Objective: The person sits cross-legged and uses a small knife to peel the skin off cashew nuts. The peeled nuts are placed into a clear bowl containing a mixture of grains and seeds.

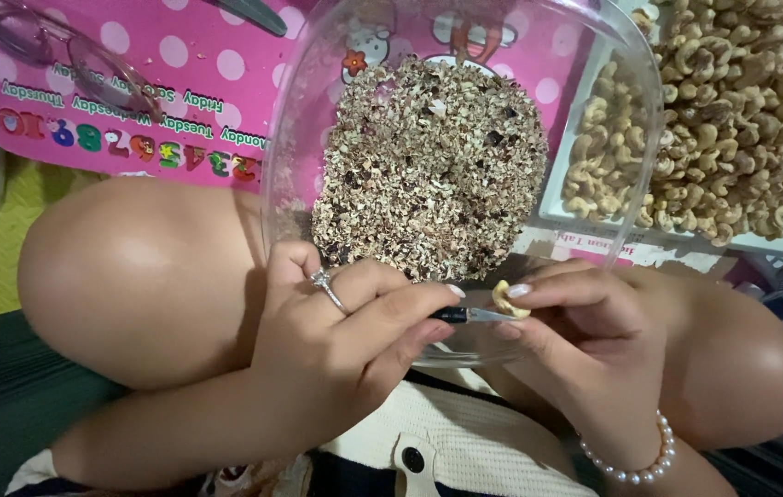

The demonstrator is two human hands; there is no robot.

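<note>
Pinched between thumb and fingertips of the right hand (594,322) is a single pale cashew nut (507,299), curved and cream-coloured, held just over the near rim of a clear plastic bowl (292,147); the left hand (345,331), a ring on one finger, is closed around a small dark-handled knife (469,315) whose blade tip touches the nut; the bowl holds a heap of brown, flaky skin peelings (428,166); to the right, a white tray (564,175) is piled with whole cashews (732,110); both containers rest on a pink dotted board (179,83); a pearl bracelet (635,465) circles the right wrist.
</note>
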